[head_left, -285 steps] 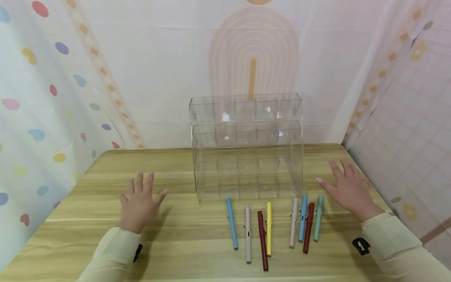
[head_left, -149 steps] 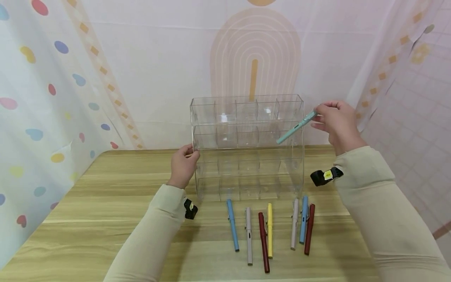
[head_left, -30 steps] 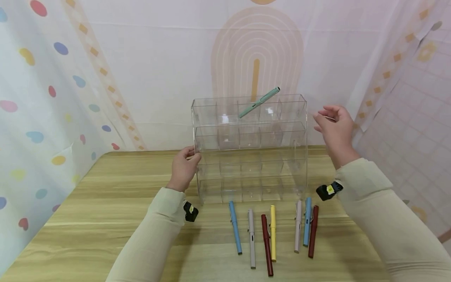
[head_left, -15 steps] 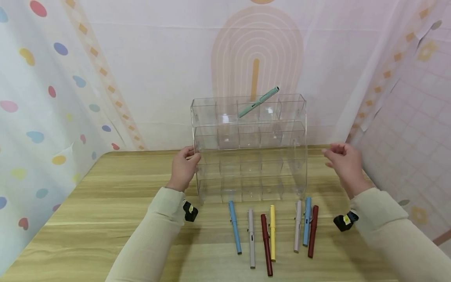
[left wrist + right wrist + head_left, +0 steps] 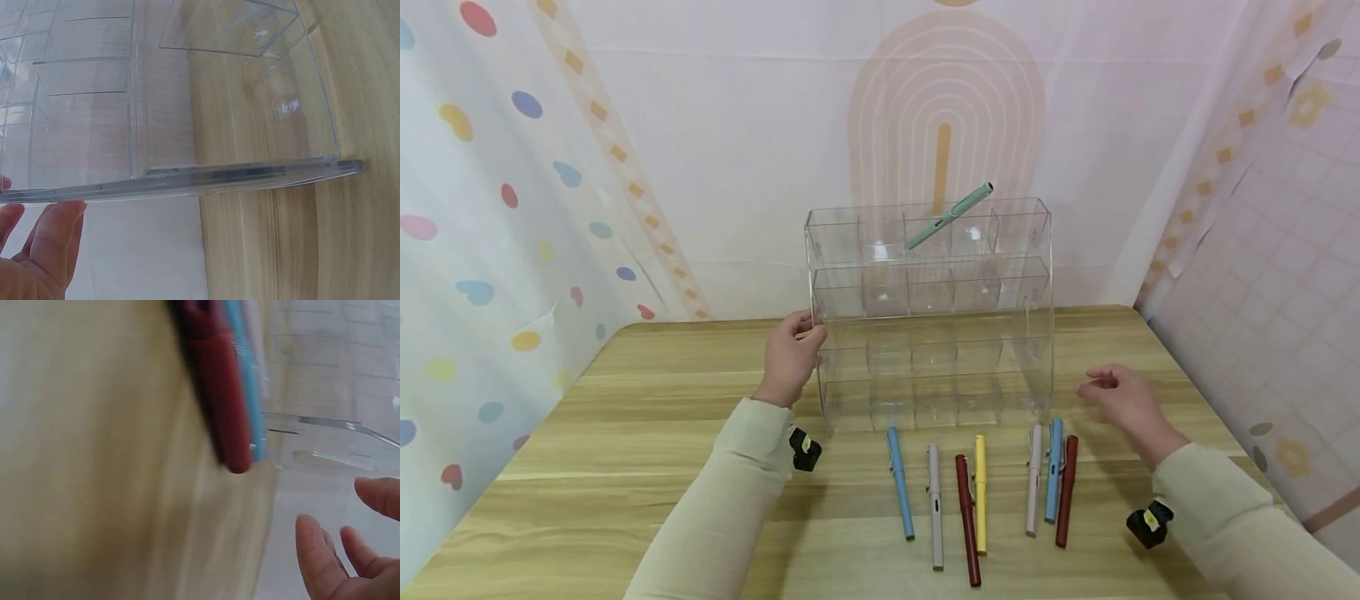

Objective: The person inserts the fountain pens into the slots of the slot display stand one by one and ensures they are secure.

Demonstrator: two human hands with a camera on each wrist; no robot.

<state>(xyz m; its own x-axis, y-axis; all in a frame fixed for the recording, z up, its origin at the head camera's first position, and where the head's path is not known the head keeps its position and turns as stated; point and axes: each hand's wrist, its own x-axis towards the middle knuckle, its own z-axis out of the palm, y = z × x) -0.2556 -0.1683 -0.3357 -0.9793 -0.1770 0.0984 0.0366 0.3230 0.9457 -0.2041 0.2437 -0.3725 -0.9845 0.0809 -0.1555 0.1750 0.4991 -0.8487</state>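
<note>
My left hand (image 5: 788,362) pinches the left side panel of a clear acrylic tiered rack (image 5: 811,275); the left wrist view has its fingers (image 5: 53,240) at the edge of that panel (image 5: 219,181). A green pen (image 5: 951,217) leans slanted in the rack's top row, its capped end sticking up to the right. My right hand (image 5: 1123,404) hovers right of the rack with fingers loosely bent and nothing between them. Nearest to it lie a dark red pen (image 5: 1067,492), a blue pen (image 5: 1054,471) and a pale pinkish pen (image 5: 1033,481), side by side on the table.
Further left on the wooden table (image 5: 625,433) lie a yellow pen (image 5: 981,496), another dark red pen (image 5: 967,521), a grey pen (image 5: 936,508) and another blue pen (image 5: 900,483). Patterned cloth (image 5: 737,167) hangs behind and at both sides.
The green pen went from the table into the rack's top row, carried by the right hand. That hand has since let go and dropped toward the pens. The left hand took hold of the rack's side.
</note>
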